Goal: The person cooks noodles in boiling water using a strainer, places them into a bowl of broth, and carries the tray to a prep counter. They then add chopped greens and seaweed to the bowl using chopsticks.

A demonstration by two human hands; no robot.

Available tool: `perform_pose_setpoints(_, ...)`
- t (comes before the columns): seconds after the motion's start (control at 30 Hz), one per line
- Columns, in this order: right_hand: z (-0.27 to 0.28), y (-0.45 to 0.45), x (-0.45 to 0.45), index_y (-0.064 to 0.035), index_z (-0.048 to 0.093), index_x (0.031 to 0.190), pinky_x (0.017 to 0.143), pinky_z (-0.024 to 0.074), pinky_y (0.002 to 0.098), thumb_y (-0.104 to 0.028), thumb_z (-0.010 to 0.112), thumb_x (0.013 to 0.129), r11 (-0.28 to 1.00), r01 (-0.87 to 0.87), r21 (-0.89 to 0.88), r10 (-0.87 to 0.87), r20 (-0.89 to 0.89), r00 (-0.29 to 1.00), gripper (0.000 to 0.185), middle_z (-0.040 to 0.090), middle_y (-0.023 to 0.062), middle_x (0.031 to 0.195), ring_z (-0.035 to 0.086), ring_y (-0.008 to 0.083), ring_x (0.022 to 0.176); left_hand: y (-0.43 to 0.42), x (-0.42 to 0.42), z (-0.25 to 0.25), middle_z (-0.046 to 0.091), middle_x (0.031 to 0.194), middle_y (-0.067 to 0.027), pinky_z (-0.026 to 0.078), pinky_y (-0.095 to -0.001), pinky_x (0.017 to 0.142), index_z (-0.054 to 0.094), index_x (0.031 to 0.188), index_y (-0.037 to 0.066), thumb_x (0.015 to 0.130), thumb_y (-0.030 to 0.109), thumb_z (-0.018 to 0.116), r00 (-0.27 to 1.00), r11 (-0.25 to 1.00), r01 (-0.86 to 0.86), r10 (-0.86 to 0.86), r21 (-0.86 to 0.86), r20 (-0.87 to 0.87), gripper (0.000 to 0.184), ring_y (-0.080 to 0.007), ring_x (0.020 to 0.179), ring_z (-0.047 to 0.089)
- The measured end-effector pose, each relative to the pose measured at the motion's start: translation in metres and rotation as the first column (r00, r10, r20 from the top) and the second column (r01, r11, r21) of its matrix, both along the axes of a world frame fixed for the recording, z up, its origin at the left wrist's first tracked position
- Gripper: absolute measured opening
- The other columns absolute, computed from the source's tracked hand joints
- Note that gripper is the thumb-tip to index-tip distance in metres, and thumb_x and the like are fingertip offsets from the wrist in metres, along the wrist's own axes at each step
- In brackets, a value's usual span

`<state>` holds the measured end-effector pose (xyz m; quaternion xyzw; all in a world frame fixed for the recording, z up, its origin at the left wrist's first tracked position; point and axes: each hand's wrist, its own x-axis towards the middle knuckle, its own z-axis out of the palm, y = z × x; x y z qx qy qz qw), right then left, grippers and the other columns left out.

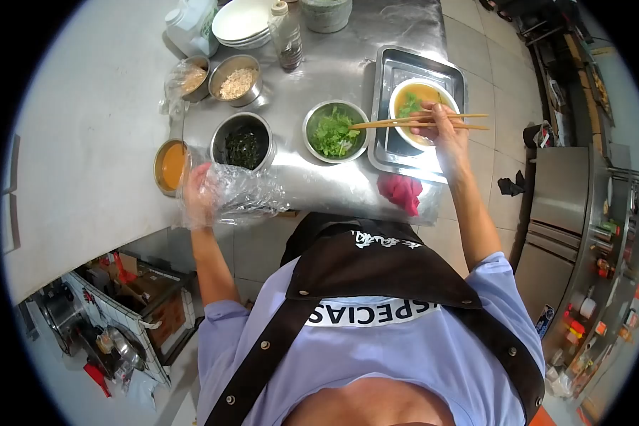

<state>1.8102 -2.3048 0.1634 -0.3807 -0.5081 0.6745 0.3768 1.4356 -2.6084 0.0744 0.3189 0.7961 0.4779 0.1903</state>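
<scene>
My right hand (444, 135) is closed around a pair of wooden chopsticks (383, 123), held over a white bowl (393, 106) of yellowish soup with green leaves in it. The chopstick tips reach into a metal bowl (307, 135) of chopped green herbs (334, 133). At the left table edge, my left hand (200, 192) grips crumpled clear plastic wrap (248, 195), which partly covers its fingers. Just beyond that hand stand a metal bowl (268, 153) of dark shredded greens (245, 148) and a bowl of orange sauce (172, 167).
Under the soup bowl is a metal tray (385, 160), with a red cloth (400, 192) near it. Farther back are a bowl of chopped nuts (238, 83), a plastic-covered bowl (192, 78), a bottle (286, 39), stacked white plates (241, 20) and a white jug (192, 28).
</scene>
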Motion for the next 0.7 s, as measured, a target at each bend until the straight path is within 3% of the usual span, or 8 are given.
perform_pose_setpoints(0.07,-0.002,0.005,0.002,0.0051,0.056,0.102,0.065,0.0564,0.0279,-0.028,0.051,0.092,1.0,0.006,-0.014,-0.006,-0.023,1.0,0.035,0.063,0.0197,0.089,0.065,0.0233,0.075,0.013,-0.014,-0.017,0.062,0.083,-0.0126,0.047,-0.0346,0.07,0.054,0.11,0.0,0.079,0.004,0.055,0.92,0.977,0.14,-0.07,0.159,-0.385,0.031,-0.0254,0.076,0.06)
perform_pose_setpoints(0.13,-0.002,0.006,0.0,0.0053,0.056,0.101,0.065,0.0564,0.0278,-0.028,0.051,0.092,1.0,0.007,-0.013,-0.007,-0.022,1.0,0.035,0.063,0.0198,0.089,0.065,0.0231,0.076,0.037,0.001,0.022,0.061,0.082,-0.0176,0.047,-0.0371,0.068,0.054,0.109,0.001,0.076,0.002,0.055,0.89,0.987,0.095,-0.142,-0.129,-0.433,0.033,-0.0309,0.076,0.06)
perform_pose_setpoints(0.17,-0.003,0.006,-0.001,0.0053,0.056,0.101,0.065,0.0564,0.0277,-0.028,0.051,0.092,1.0,0.006,-0.012,-0.006,-0.022,1.0,0.035,0.063,0.0198,0.089,0.065,0.023,0.076,0.046,0.007,0.037,0.061,0.081,-0.0201,0.047,-0.0383,0.068,0.054,0.109,0.002,0.075,0.001,0.054,0.875,0.961,0.061,-0.181,-0.268,-0.449,0.034,-0.0336,0.076,0.061)
perform_pose_setpoints(0.27,-0.006,0.008,0.002,0.0057,0.055,0.102,0.065,0.0565,0.0276,-0.028,0.052,0.091,0.999,0.032,-0.022,-0.033,-0.031,0.999,0.036,0.063,0.0202,0.088,0.065,0.0232,0.076,0.058,-0.003,0.039,0.059,0.086,-0.0245,0.045,-0.0428,0.068,0.054,0.104,0.003,0.079,0.005,0.051,0.795,0.9,0.15,-0.356,-0.409,-0.491,0.026,-0.0387,0.081,0.059)
perform_pose_setpoints(0.37,-0.006,0.011,0.003,0.0058,0.055,0.102,0.065,0.0568,0.0279,-0.028,0.052,0.091,0.998,0.054,-0.032,-0.056,-0.05,0.997,0.036,0.063,0.0203,0.087,0.065,0.0234,0.076,0.073,-0.006,0.054,0.059,0.088,-0.0235,0.044,-0.0456,0.067,0.053,0.102,0.005,0.083,0.01,0.045,0.606,0.785,0.251,-0.583,-0.566,-0.541,0.021,-0.04,0.083,0.057)
perform_pose_setpoints(0.5,0.002,0.017,0.01,0.0061,0.054,0.101,0.065,0.0577,0.0286,-0.028,0.052,0.091,0.992,0.107,-0.063,-0.113,-0.099,0.989,0.035,0.062,0.0196,0.086,0.065,0.023,0.075,0.094,-0.033,0.052,0.059,0.086,-0.0216,0.044,-0.0458,0.067,0.053,0.098,0.006,0.085,0.014,0.041,0.507,0.642,0.441,-0.754,-0.627,-0.416,0.019,-0.0404,0.081,0.057)
perform_pose_setpoints(0.6,0.018,0.03,0.034,0.0065,0.054,0.101,0.064,0.0579,0.0281,-0.027,0.051,0.092,0.984,0.18,0.01,-0.177,-0.126,0.976,0.035,0.062,0.0187,0.086,0.065,0.0221,0.074,0.102,-0.029,0.073,0.06,0.086,-0.0201,0.046,-0.0453,0.067,0.054,0.093,0.005,0.083,0.013,0.045,0.42,0.583,0.451,-0.807,-0.676,-0.416,0.015,-0.0391,0.079,0.058)
perform_pose_setpoints(0.7,0.025,0.046,0.06,0.0053,0.055,0.104,0.062,0.0566,0.0281,-0.026,0.051,0.091,0.955,0.235,0.18,-0.236,-0.02,0.972,0.034,0.063,0.0177,0.087,0.065,0.0222,0.073,0.108,-0.028,0.072,0.061,0.089,-0.0192,0.048,-0.0449,0.066,0.055,0.094,0.007,0.08,0.012,0.049,0.239,0.449,0.219,-0.886,-0.866,-0.398,0.015,-0.0357,0.077,0.061)
